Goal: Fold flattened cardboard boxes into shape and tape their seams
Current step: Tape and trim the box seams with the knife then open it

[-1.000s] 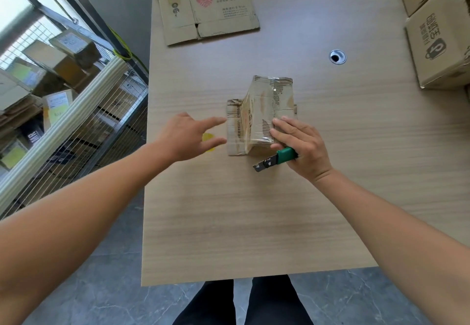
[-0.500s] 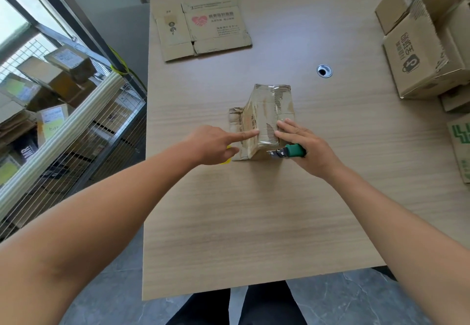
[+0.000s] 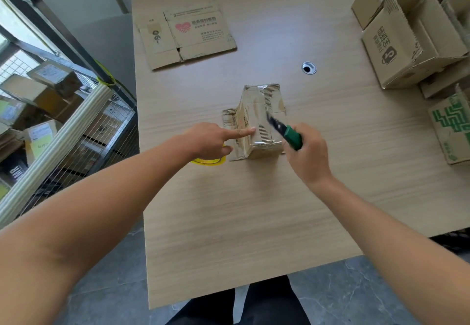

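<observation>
1. Lifted off the small box (image 3: 254, 101), the right hand (image 3: 309, 157) now holds the green knife (image 3: 283, 130) up over the box top.
2. Its fingers wrap tight round the handle.
3. The left hand (image 3: 206, 141) presses one straight finger on the box; the other fingers curl in.
4. The box stands mid-table (image 3: 241, 210).
5. It looks like tape-cutting time: go slow and keep that finger away from the blade.

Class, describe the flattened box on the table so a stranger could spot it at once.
Find the wooden table, then its far left corner. A flattened cardboard box lies there. Unlike the folded boxes at right, it is flat, with a red heart logo.
</observation>
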Motion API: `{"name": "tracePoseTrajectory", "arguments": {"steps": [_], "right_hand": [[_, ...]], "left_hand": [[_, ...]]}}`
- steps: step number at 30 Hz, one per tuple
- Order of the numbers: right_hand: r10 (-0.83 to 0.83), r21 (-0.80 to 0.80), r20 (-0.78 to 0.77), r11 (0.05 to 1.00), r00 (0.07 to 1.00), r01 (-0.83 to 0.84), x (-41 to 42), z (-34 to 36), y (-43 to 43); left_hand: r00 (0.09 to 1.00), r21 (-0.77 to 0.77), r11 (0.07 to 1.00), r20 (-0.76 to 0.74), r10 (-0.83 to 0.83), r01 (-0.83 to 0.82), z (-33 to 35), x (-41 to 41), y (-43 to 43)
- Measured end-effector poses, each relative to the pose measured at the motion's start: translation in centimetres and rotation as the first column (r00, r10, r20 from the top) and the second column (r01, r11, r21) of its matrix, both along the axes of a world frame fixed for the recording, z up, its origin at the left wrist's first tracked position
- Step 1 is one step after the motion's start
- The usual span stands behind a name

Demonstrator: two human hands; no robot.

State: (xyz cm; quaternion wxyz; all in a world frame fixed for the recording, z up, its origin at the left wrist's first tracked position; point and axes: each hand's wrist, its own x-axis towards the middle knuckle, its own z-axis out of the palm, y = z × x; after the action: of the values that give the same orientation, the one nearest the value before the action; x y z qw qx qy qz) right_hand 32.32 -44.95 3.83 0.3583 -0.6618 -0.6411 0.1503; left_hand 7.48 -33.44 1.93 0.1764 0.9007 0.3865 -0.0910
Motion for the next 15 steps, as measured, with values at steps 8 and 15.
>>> {"name": "tracePoseTrajectory", "arguments": {"steps": [8,15], "right_hand": [[-0.227,-0.472,-0.47,0.881,0.853,-0.026,-7.7,-0.3,-6.0],[-0.232,-0.601,-0.269,0.799,0.935,0.026,-8.4,0.5,-5.0]], "left_hand": [[0.997,-0.035,0.999,-0.067,0.025,-0.028,0.4,0.3,-0.6],[0.997,-0.007,1.0,-0.074,0.023,-0.023,0.7,0.6,-1.1]]}}
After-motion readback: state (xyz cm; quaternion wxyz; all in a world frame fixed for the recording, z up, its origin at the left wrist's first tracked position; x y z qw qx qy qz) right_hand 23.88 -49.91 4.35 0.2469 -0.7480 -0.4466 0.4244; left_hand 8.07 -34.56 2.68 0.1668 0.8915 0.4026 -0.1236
